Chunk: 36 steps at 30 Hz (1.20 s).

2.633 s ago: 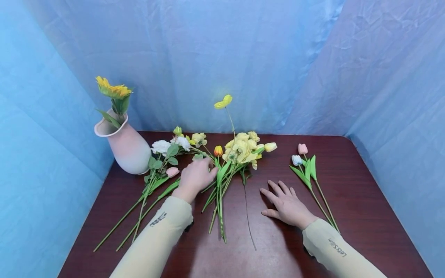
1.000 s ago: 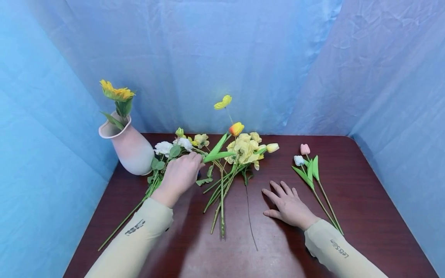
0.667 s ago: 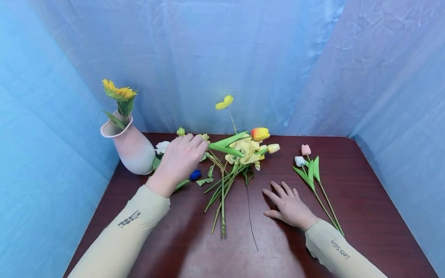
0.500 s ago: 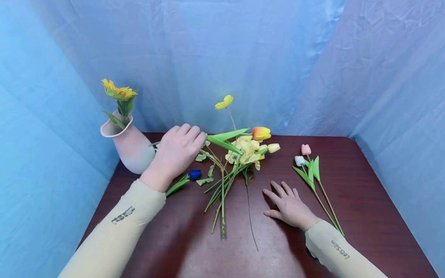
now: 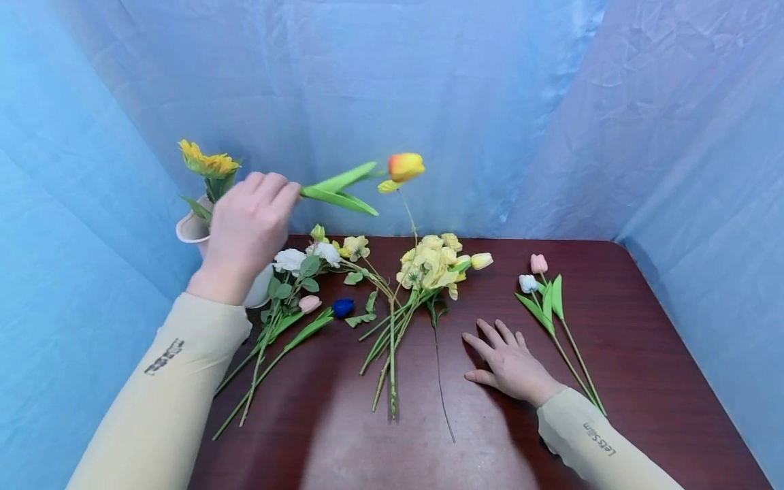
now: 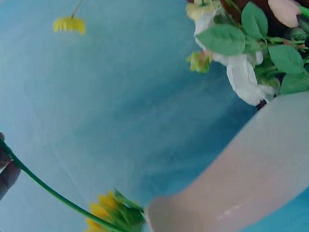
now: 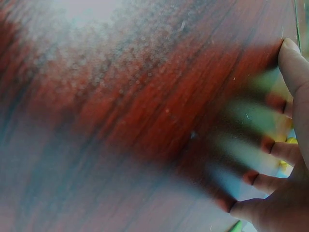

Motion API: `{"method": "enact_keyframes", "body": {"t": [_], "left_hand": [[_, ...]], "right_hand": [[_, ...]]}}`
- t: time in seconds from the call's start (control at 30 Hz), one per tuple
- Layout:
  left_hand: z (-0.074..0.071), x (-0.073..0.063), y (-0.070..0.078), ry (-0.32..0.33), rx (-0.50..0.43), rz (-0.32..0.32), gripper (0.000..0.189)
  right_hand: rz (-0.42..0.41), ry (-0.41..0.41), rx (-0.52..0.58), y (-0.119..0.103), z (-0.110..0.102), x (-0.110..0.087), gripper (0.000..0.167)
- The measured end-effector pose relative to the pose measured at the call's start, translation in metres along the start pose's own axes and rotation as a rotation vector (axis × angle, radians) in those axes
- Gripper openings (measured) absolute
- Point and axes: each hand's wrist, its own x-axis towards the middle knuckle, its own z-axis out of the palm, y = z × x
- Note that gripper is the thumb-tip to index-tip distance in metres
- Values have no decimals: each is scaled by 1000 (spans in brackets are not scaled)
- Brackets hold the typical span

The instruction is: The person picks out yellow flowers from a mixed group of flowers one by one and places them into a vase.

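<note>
My left hand (image 5: 251,221) is raised at the left and grips an orange-yellow tulip (image 5: 405,167) by its stem, just below the leaves. The bloom points right, well above the table. In the left wrist view the green stem (image 6: 53,192) runs from the fingers down toward the vase mouth. The pink-and-white vase (image 6: 231,174) leans tilted, with a sunflower (image 5: 209,162) in it; my left hand overlaps the vase in the head view. My right hand (image 5: 511,361) rests on the table with its fingers spread, holding nothing.
Beside the vase lie white roses (image 5: 289,260), a pink tulip (image 5: 309,303) and a blue tulip (image 5: 343,307). A heap of pale yellow flowers (image 5: 429,262) lies mid-table. Pink and pale blue tulips (image 5: 527,284) lie right of my right hand. Blue cloth (image 5: 465,102) hangs behind.
My left hand has picked the orange-yellow tulip out of the middle heap and carried it up and left to the vase. The blue tulip has come into sight. My right hand stays put.
</note>
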Motion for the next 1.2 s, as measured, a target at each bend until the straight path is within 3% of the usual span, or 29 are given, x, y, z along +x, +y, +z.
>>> {"method": "enact_keyframes", "body": {"t": [0.13, 0.33, 0.47, 0.57, 0.77, 0.93, 1.13, 1.2], "left_hand": [[-4, -7, -19, 59, -28, -156, 16], [-1, -30, -39, 46, -79, -407, 27], [2, -48, -46, 72, -113, -582, 32], [4, -60, -50, 130, -123, -714, 34], [3, -76, -56, 198, -96, -909, 34], [3, -89, -60, 153, -20, -1023, 36], [0, -94, -63, -29, 36, -1243, 42], [-1, -95, -62, -57, 42, -1276, 41]], "right_hand": [[-6, 2, -7, 1, 2, 0, 75], [-6, 0, -7, 0, 0, 0, 74], [-5, -6, 1, -1, -2, 0, 74], [-6, -2, 6, -2, -2, 0, 73], [-1, -1, 9, -2, -2, -1, 74], [2, -7, 11, -4, -5, -1, 72], [4, -10, 13, -3, -3, -1, 74], [3, -9, 11, -2, -3, -1, 74]]}}
